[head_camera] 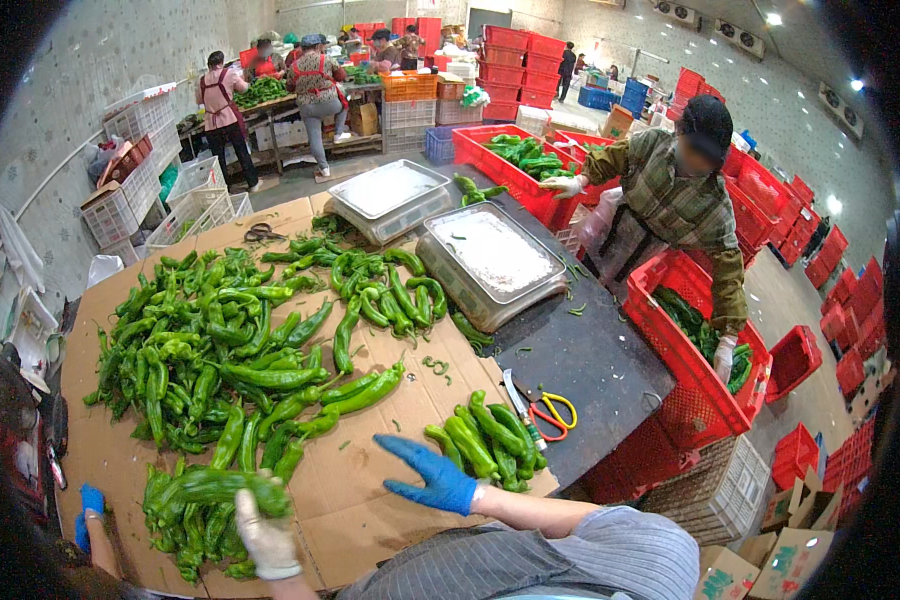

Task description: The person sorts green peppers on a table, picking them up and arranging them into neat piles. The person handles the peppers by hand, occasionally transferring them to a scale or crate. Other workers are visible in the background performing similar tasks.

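Note:
My left hand (266, 536), in a white glove, grips several long green peppers (217, 486) above a smaller heap at the near left; it is blurred. My right hand (431, 476), in a blue glove, hovers or rests over the cardboard sheet (360, 517) with fingers apart and holds nothing. Just right of it lies a small group of green peppers (491, 439). A large pepper heap (195, 337) covers the left of the cardboard. Red-and-yellow-handled scissors (547, 416) and a curved-bladed knife (521, 405) lie beyond that group.
Two platform scales (491, 255) stand at the far edge. Another person's blue-gloved hand (90, 517) is at the far left. Across the table, a co-worker (675, 180) reaches into red crates (690, 390) of peppers. Dark-handled scissors (262, 232) lie behind the heap.

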A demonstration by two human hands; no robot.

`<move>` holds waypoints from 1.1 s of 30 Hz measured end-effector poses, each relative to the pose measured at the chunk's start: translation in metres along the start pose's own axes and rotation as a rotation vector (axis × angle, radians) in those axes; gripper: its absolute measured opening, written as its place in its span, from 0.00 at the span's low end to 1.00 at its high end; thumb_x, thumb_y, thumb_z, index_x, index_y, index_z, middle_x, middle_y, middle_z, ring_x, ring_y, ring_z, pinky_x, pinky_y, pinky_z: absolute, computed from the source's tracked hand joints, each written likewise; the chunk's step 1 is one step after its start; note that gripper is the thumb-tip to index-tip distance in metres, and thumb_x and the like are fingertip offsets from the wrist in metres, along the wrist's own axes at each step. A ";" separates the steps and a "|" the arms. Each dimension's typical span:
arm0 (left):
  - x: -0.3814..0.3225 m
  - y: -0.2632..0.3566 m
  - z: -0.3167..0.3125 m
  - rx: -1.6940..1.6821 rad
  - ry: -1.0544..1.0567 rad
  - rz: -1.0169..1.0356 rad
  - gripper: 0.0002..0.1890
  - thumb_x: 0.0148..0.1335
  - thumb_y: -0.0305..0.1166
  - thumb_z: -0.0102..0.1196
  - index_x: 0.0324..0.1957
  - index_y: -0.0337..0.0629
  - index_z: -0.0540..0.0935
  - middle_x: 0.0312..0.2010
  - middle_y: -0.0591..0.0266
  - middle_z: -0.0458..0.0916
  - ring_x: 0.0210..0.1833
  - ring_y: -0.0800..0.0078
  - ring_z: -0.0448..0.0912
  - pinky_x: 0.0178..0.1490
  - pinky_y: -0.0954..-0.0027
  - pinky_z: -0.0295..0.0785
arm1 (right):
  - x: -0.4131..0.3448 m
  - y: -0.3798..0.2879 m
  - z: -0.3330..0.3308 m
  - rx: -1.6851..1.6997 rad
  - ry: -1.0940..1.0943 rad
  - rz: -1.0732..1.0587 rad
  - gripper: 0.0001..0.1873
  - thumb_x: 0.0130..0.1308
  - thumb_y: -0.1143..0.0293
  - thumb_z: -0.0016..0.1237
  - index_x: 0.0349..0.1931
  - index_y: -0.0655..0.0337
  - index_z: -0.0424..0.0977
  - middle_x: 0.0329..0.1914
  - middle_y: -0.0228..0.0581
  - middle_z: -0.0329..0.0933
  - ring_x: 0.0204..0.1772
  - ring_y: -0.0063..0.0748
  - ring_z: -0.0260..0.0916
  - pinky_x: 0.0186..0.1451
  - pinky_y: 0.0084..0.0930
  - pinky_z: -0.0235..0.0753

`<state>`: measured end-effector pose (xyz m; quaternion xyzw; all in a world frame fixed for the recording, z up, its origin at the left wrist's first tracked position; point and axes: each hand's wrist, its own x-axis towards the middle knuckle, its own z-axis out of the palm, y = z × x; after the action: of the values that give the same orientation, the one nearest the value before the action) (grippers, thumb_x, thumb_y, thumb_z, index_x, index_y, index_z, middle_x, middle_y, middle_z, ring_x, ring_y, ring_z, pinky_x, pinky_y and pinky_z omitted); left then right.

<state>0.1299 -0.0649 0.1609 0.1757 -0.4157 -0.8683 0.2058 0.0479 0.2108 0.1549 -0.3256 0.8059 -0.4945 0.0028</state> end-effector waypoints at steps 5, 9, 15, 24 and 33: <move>-0.023 -0.053 0.059 -0.019 -0.172 -0.187 0.15 0.69 0.38 0.51 0.50 0.38 0.76 0.45 0.58 0.79 0.46 0.69 0.78 0.51 0.66 0.75 | -0.011 -0.022 0.026 0.407 -0.157 0.106 0.43 0.62 0.62 0.59 0.73 0.54 0.50 0.73 0.47 0.56 0.70 0.44 0.61 0.70 0.36 0.63; -0.043 -0.083 0.067 0.080 -0.174 -0.121 0.10 0.66 0.30 0.53 0.47 0.36 0.76 0.43 0.60 0.79 0.46 0.71 0.76 0.52 0.67 0.72 | -0.013 -0.019 0.028 0.421 -0.071 0.107 0.38 0.64 0.69 0.56 0.73 0.52 0.53 0.73 0.40 0.59 0.69 0.34 0.61 0.67 0.31 0.65; -0.042 -0.095 0.061 0.301 -0.213 -0.066 0.23 0.66 0.27 0.51 0.62 0.30 0.66 0.57 0.54 0.72 0.60 0.67 0.71 0.64 0.66 0.65 | -0.023 0.003 0.024 0.595 -0.098 0.253 0.34 0.66 0.76 0.53 0.71 0.59 0.56 0.73 0.37 0.58 0.70 0.27 0.59 0.71 0.28 0.61; -0.038 -0.070 0.069 0.109 -0.163 -0.047 0.25 0.68 0.32 0.49 0.65 0.39 0.63 0.58 0.50 0.71 0.59 0.63 0.72 0.63 0.61 0.70 | -0.025 0.001 0.014 0.601 -0.071 0.246 0.31 0.64 0.76 0.54 0.68 0.59 0.61 0.72 0.38 0.60 0.71 0.30 0.59 0.72 0.30 0.59; -0.027 -0.075 0.053 -0.034 -0.236 -0.268 0.19 0.71 0.34 0.47 0.61 0.43 0.68 0.56 0.53 0.75 0.54 0.64 0.77 0.57 0.63 0.75 | 0.030 0.034 -0.038 0.422 -0.011 0.272 0.24 0.64 0.73 0.55 0.61 0.60 0.70 0.62 0.36 0.73 0.62 0.28 0.69 0.68 0.29 0.66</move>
<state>0.1116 0.0261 0.1366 0.1228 -0.3952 -0.9094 0.0408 -0.0057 0.2356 0.1572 -0.2092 0.7213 -0.6449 0.1416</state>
